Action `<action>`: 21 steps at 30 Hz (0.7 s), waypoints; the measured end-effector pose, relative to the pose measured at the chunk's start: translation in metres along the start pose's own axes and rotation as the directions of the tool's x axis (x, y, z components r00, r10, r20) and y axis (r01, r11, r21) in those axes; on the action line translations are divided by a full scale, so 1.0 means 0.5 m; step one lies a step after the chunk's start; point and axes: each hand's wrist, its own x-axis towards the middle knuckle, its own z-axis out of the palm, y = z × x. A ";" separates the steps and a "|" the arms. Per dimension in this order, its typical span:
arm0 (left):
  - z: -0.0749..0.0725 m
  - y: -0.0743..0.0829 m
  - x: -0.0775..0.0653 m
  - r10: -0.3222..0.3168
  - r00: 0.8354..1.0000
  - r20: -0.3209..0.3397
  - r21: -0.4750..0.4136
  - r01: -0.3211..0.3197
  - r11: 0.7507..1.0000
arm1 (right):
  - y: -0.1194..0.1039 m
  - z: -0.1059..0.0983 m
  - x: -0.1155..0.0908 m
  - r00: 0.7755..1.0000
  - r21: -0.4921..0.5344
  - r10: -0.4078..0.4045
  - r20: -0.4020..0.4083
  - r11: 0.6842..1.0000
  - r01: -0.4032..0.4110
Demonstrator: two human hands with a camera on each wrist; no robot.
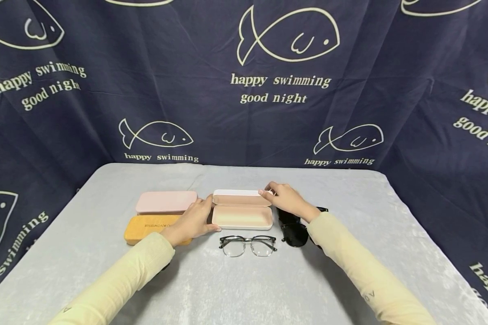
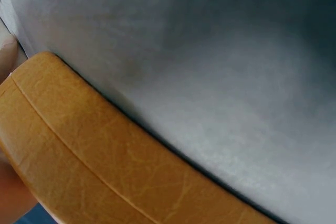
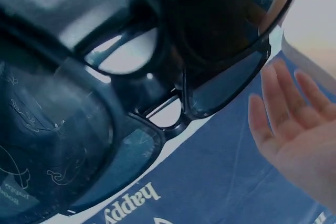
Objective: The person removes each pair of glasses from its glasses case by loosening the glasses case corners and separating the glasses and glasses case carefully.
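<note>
An open white glasses case (image 1: 242, 216) with a pale pink lining lies mid-table, its lid raised at the back. My left hand (image 1: 193, 220) holds the case's left end, thumb at the front corner and fingers toward the back. My right hand (image 1: 285, 198) is at the lid's right corner, its thumb by the rim. In the right wrist view, the fingers (image 3: 286, 108) look spread and loosely bent beside the white case (image 3: 315, 19). Clear-lens eyeglasses (image 1: 248, 246) with dark upper rims stand in front of the case. The left wrist view leaves most of the left hand out.
A pink case (image 1: 166, 201) and a mustard-yellow case (image 1: 146, 227) lie closed at the left, the latter partly under my left forearm. Dark sunglasses (image 1: 294, 234) sit at the right, partly hidden by my right sleeve. A navy fish-print curtain (image 1: 211, 99) hangs behind the table.
</note>
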 end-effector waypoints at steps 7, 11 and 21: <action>0.000 -0.001 0.000 -0.007 1.000 0.004 -0.009 0.007 1.000 | 0.011 -0.011 0.011 0.988 0.127 -0.001 0.153 0.992 -0.018; 0.001 -0.001 0.001 0.002 1.000 0.002 0.010 -0.002 1.000 | 0.016 -0.013 0.015 0.974 0.214 -0.007 0.225 0.976 -0.042; 0.001 -0.001 0.002 -0.001 1.000 0.007 0.011 0.001 1.000 | 0.019 -0.011 0.016 0.960 0.327 -0.034 0.277 0.943 -0.061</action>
